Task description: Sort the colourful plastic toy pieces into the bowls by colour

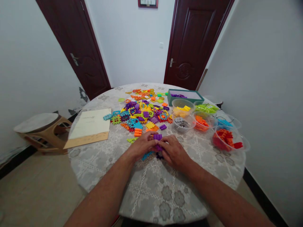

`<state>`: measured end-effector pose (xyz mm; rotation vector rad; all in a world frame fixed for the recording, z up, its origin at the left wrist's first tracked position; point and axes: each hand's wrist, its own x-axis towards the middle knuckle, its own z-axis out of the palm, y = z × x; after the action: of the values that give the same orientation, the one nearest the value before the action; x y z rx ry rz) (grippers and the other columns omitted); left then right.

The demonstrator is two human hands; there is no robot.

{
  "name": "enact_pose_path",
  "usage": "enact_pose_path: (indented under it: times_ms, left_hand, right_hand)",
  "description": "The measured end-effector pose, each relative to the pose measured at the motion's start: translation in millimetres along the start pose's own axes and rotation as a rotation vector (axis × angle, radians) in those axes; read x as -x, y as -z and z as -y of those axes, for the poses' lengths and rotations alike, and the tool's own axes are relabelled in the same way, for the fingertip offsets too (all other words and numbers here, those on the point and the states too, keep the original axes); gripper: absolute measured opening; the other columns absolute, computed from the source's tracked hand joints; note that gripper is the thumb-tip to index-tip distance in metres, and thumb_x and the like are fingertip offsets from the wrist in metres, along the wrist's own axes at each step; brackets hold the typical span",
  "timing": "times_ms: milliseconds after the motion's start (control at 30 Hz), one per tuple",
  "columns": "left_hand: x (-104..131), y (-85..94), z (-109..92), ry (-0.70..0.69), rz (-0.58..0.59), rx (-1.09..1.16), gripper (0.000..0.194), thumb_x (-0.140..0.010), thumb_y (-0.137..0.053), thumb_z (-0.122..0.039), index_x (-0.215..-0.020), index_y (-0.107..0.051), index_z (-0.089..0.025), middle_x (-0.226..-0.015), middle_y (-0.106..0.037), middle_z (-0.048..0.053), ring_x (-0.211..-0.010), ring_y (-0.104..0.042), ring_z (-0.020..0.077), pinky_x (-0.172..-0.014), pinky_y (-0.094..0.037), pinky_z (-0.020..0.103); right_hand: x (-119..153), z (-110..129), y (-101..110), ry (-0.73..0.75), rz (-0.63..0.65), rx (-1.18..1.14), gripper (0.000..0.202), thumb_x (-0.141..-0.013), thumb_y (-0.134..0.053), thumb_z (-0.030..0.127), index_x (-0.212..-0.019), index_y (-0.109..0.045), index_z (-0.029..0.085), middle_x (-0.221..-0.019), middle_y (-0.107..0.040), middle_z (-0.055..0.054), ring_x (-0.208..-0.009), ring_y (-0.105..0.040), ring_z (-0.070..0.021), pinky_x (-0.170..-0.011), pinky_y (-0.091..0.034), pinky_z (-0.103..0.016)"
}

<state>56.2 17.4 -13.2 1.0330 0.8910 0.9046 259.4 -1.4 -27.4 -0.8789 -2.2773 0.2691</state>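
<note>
Leftmost, a stool (39, 126) stands off the counter (153, 189) at nine o'clock, and a paper booklet (91, 126) lies on the counter's ten o'clock side. Centrally, the left hand (142, 145) and right hand (174, 153) meet at the middle, fingers curled and pinching a cluster of purple blocks (157, 138) between them, just above the cloth. Beyond, at twelve o'clock, a loose heap of coloured blocks (144, 112) spreads out. Towards two o'clock sit a teal box (184, 96) and clear bowls (203, 121) of sorted pieces, the red one (226, 140) farthest right.
</note>
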Motion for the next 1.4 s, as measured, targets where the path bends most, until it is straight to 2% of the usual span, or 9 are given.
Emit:
enact_pose_path:
  times_ms: [233,467,633,767,933,1067,1167,1267,1400]
  left_hand:
    - [2,2.0,-3,-0.009,-0.019,0.015,0.049,-0.079,-0.079,-0.022,-0.125,-0.062,-0.02,-0.109,-0.07,0.009,-0.088,-0.071,0.0174,-0.079,-0.059,0.033]
    - [5,-0.5,-2,-0.049,0.062,-0.04,0.056,-0.08,-0.083,-0.037,-0.129,-0.062,-0.021,-0.103,-0.071,0.009,-0.085,-0.071,0.0187,-0.078,-0.06,0.036]
    - [1,-2.8,6,-0.102,0.01,-0.258,0.043,-0.083,-0.076,-0.031,-0.123,-0.067,-0.02,-0.083,-0.069,0.004,-0.073,-0.068,0.0179,-0.066,-0.059,0.032]
    - [-2,-1.7,2,-0.113,-0.086,-0.231,0.036,-0.086,-0.07,-0.029,-0.12,-0.066,-0.021,-0.081,-0.068,0.001,-0.067,-0.067,0.0161,-0.064,-0.06,0.032]
    - [-5,8.2,-5,-0.125,-0.289,-0.04,0.034,-0.088,-0.068,-0.028,-0.12,-0.063,-0.019,-0.081,-0.069,0.001,-0.065,-0.067,0.0139,-0.063,-0.061,0.029]
    - [-7,12.3,-6,-0.119,-0.326,0.058,0.039,-0.088,-0.07,-0.028,-0.125,-0.06,-0.018,-0.083,-0.07,0.003,-0.065,-0.068,0.0136,-0.063,-0.062,0.029]
    - [-7,11.4,-6,-0.093,-0.304,0.073,0.039,-0.089,-0.07,-0.028,-0.125,-0.06,-0.017,-0.082,-0.071,0.004,-0.064,-0.069,0.0137,-0.062,-0.063,0.029]
    - [-6,9.4,-6,-0.069,-0.27,0.05,0.037,-0.088,-0.07,-0.026,-0.122,-0.061,-0.015,-0.083,-0.073,0.005,-0.064,-0.069,0.0132,-0.063,-0.062,0.028]
    - [-5,6.1,-6,-0.062,-0.208,0.011,0.039,-0.085,-0.074,-0.023,-0.121,-0.062,-0.016,-0.086,-0.073,0.004,-0.065,-0.07,0.0131,-0.067,-0.063,0.03]
  right_hand:
    - [3,-7,-1,0.026,-0.03,-0.1,0.034,-0.098,-0.056,0.017,-0.13,-0.063,0.026,-0.12,-0.066,-0.011,-0.11,-0.059,-0.0274,-0.096,-0.052,-0.048]
    - [2,-13,1,-0.206,-0.134,-0.205,0.021,-0.1,-0.053,0.025,-0.115,-0.068,0.025,-0.108,-0.069,-0.009,-0.101,-0.065,-0.0249,-0.09,-0.054,-0.041]
    - [4,-18,-4,-0.308,-0.121,-0.25,0.033,-0.097,-0.059,0.03,-0.129,-0.065,0.027,-0.112,-0.069,-0.008,-0.098,-0.066,-0.0247,-0.086,-0.055,-0.039]
    - [7,-17,-1,-0.326,-0.132,-0.2,0.044,-0.098,-0.06,0.033,-0.141,-0.056,0.025,-0.112,-0.067,-0.009,-0.089,-0.065,-0.0228,-0.081,-0.055,-0.039]
    - [12,-15,10,-0.133,0.121,-0.014,0.043,-0.09,-0.071,0.036,-0.131,-0.063,0.024,-0.121,-0.063,-0.013,-0.111,-0.059,-0.0304,-0.098,-0.05,-0.048]
    - [11,-9,17,-0.153,0.261,0.005,0.035,-0.087,-0.074,0.037,-0.118,-0.067,0.022,-0.113,-0.064,-0.011,-0.104,-0.06,-0.0281,-0.091,-0.049,-0.042]
    - [9,-8,16,-0.221,0.269,-0.075,0.019,-0.088,-0.071,0.032,-0.102,-0.066,0.02,-0.097,-0.065,-0.006,-0.088,-0.06,-0.0221,-0.078,-0.047,-0.034]
    - [8,-13,10,-0.359,0.188,-0.256,0.011,-0.092,-0.063,0.031,-0.088,-0.065,0.02,-0.082,-0.065,-0.002,-0.076,-0.059,-0.0173,-0.07,-0.044,-0.03]
    - [5,-21,3,-0.639,0.013,-0.659,0.025,-0.088,-0.066,0.038,-0.106,-0.066,0.02,-0.074,-0.064,0.001,-0.062,-0.059,-0.0146,-0.058,-0.046,-0.027]
